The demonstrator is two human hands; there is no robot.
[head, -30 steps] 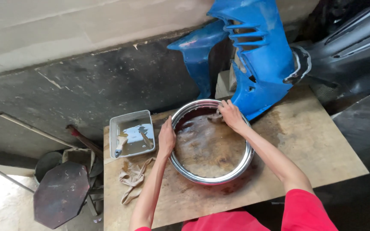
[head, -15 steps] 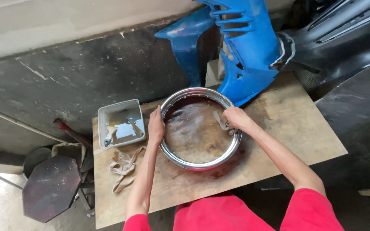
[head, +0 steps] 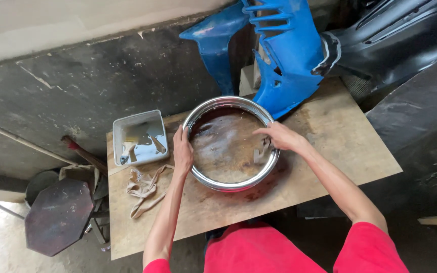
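Observation:
A shiny metal wheel rim [head: 228, 186] lies flat on a stained wooden board [head: 330, 146]. My left hand [head: 182, 151] rests on the rim's left edge and steadies it. My right hand [head: 279, 137] reaches over the rim's right side and presses a small dirty rag [head: 263, 151] against the inner wall. Wet brown grime shows on the board inside the ring.
A grey square tray [head: 140, 136] with liquid and small tools stands left of the rim, with a crumpled cloth strip [head: 146, 188] below it. Blue plastic scooter panels [head: 284, 55] lean at the back, black panels [head: 395, 35] at the right. A dark octagonal stool [head: 59, 217] stands at lower left.
My right hand has slid from the rim's far edge down along its right side with the rag. The left hand stays on the left edge. The camera view has shifted.

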